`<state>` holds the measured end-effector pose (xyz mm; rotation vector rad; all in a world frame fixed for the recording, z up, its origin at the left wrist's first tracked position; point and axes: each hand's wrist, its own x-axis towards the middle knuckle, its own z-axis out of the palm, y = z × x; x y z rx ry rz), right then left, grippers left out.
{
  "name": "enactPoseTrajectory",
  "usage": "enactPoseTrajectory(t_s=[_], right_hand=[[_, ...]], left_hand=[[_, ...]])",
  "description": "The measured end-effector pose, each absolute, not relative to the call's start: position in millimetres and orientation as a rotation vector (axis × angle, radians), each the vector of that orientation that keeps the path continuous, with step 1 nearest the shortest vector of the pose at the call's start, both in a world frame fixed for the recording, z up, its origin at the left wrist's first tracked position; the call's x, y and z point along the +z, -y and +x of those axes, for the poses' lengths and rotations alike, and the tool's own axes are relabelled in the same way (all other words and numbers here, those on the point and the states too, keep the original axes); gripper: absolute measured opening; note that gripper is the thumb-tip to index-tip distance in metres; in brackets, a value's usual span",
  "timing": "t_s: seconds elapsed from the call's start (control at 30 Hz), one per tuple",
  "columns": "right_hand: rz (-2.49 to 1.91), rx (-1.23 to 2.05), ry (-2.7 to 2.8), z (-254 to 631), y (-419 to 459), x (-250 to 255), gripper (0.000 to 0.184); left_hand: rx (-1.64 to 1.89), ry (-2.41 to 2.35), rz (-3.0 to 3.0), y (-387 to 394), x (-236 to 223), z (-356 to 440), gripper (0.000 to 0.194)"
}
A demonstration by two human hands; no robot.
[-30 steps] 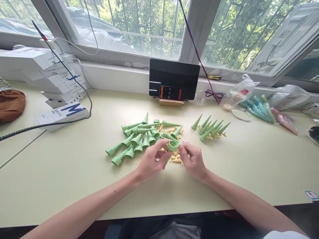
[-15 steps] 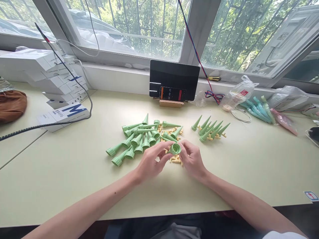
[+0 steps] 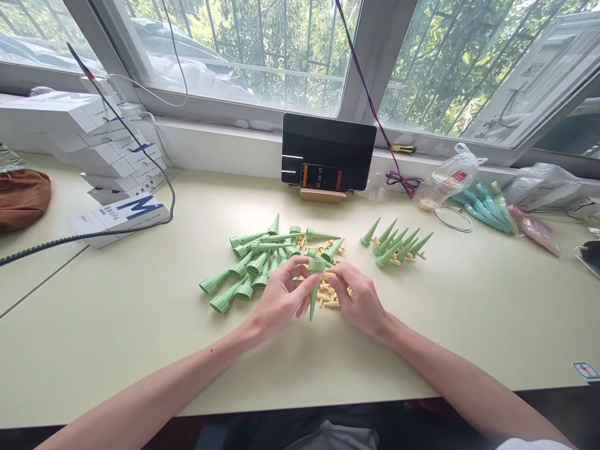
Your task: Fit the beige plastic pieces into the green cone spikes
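My left hand (image 3: 285, 289) pinches a green plant-watering spike (image 3: 315, 265) between thumb and fingers, its wide collar up and its point downward. Close to the right side of that collar is my right hand (image 3: 359, 294), thumb and forefinger curled together; whatever is between them is too small to make out. Beneath and between the hands lie loose yellow valve pieces (image 3: 330, 297), partly covered by the fingers. A heap of green spikes (image 3: 255, 262) lies left of them. To the right, a group of spikes with yellow pieces attached (image 3: 398, 247) lies in rows.
A phone (image 3: 325, 177) showing a timer leans on a black tablet (image 3: 328, 140) at the back. White boxes (image 3: 119, 156) are stacked at left, with a black cable (image 3: 84, 236) across the table. Plastic bags (image 3: 452, 178) lie at back right.
The spike in my left hand has turned from its open end facing me to collar up and point down. My right fingers have shifted slightly beside it. The heaps look unchanged.
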<state>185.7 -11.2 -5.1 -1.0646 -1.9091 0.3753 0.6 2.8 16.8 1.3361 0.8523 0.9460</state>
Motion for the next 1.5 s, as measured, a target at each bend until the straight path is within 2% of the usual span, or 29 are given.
enactPoseTrajectory(t_s=[0.2,0.4,0.5,0.77,0.9,1.1,1.37,1.5], right_hand=[[-1.069,0.569,1.82,183.2,14.1,-6.4,0.027],[-0.967,1.372,1.441,180.5,18.9,4.3,0.039],[-0.878,1.582,1.32,181.7,17.1,6.5,0.043],[-0.918,1.471,1.323,179.8,15.1,3.9,0.039],[-0.92,1.478,1.325,180.2,15.3,2.9,0.036],[-0.905,1.519,1.323,181.1,15.8,3.5,0.035],[-0.932,1.507,1.384,183.8,15.9,8.5,0.034],[-0.984,1.349,1.532,184.1,15.1,7.5,0.032]], left_hand=[[0.938,-0.744,1.363,-3.7,10.4,1.2,0.024],[1.031,-0.727,1.48,-2.2,4.3,1.7,0.024],[1.063,-0.716,1.544,-0.8,6.3,1.7,0.021],[1.014,-0.791,1.42,-3.6,11.9,2.6,0.021],[1.018,-0.825,1.409,-3.5,12.7,2.8,0.024],[0.992,-0.785,1.429,-2.7,11.8,2.7,0.018],[0.939,-0.811,1.377,-1.6,12.3,0.6,0.023],[0.888,-0.798,1.291,-3.4,13.4,-0.2,0.027]])
